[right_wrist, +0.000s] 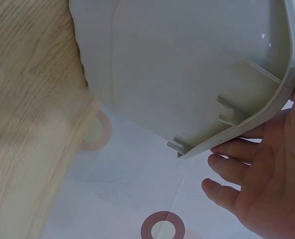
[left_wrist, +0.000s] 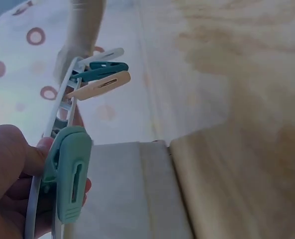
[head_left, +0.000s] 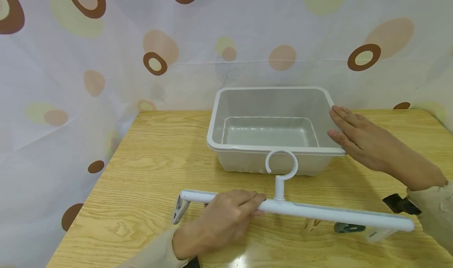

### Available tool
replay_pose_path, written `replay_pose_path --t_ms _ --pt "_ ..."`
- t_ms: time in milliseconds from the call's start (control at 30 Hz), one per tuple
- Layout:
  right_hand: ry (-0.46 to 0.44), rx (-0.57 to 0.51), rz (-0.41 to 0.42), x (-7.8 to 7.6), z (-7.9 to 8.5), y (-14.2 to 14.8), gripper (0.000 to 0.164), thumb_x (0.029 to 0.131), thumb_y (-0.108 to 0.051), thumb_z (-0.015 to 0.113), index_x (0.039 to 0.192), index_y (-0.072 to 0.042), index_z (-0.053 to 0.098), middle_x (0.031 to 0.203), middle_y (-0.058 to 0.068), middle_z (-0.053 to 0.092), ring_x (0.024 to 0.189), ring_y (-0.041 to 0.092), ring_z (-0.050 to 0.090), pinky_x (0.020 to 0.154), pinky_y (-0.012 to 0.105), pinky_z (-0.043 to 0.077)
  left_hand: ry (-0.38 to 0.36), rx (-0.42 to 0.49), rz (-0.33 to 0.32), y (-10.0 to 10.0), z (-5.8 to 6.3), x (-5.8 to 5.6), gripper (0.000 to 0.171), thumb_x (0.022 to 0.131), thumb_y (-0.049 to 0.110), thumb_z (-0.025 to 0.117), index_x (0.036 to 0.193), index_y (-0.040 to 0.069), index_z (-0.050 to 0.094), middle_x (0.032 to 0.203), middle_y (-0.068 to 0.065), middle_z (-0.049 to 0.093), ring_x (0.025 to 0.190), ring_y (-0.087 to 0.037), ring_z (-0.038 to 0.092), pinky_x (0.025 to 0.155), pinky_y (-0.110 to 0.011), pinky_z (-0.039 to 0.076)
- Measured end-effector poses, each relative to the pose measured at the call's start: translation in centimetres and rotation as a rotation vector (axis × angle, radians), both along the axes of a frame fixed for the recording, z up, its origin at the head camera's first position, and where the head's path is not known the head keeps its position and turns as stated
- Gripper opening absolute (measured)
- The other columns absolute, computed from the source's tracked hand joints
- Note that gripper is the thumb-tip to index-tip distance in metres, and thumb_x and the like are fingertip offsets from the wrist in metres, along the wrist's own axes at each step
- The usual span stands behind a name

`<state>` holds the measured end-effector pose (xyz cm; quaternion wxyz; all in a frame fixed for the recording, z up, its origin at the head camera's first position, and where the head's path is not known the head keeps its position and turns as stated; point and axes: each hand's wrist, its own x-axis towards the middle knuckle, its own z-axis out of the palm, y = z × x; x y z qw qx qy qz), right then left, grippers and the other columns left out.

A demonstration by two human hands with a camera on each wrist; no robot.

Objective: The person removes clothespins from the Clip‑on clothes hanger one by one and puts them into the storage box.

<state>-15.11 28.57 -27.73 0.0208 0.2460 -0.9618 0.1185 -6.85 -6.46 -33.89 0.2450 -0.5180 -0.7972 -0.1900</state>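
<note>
A white clip hanger (head_left: 329, 215) with a round hook is held above the table by my left hand (head_left: 226, 217), which grips its bar left of the hook. Clips hang from the bar: a light teal clip (left_wrist: 71, 174) by the left hand, a peach clip (left_wrist: 100, 85), a dark teal clip (left_wrist: 100, 72) and pale ones at the ends. Behind the hanger stands a light grey plastic bin (head_left: 262, 147), with nothing seen inside. My right hand (head_left: 368, 142) rests on the bin's right rim, fingers straight; in the right wrist view its fingertips (right_wrist: 214, 186) lie partly under that rim.
The wooden table (head_left: 152, 158) carries the bin near its back edge. A white curtain (head_left: 198, 36) with brown, peach and yellow ovals hangs behind and to the left. A black strap (head_left: 401, 204) shows at the right sleeve.
</note>
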Motion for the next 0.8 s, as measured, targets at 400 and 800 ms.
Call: replay_pose_path --t_ms 400,800 --pt "-0.001 -0.041 0.012 0.3 -0.2 0.3 0.057 0.106 -0.028 0.036 0.149 0.007 0.022 0.155 0.027 0.017 0.143 0.042 0.013 0.117 0.049 0.009 0.127 0.088 0.005 -0.1 3.3 -1.8 0.022 0.091 0.013 0.066 0.108 -0.001 0.068 0.093 -0.003 0.070 0.078 -0.012 0.064 0.076 -0.017 0.052" --pt "0.027 -0.131 0.015 0.7 -0.6 1.4 0.055 0.105 -0.023 0.041 0.151 0.001 0.023 0.157 0.020 0.018 0.143 0.040 0.018 0.117 0.046 0.013 0.110 0.144 0.069 -0.4 5.8 -2.9 0.019 0.090 0.010 0.067 0.105 -0.001 0.069 0.090 -0.005 0.068 0.083 -0.017 0.066 0.080 -0.022 0.052"
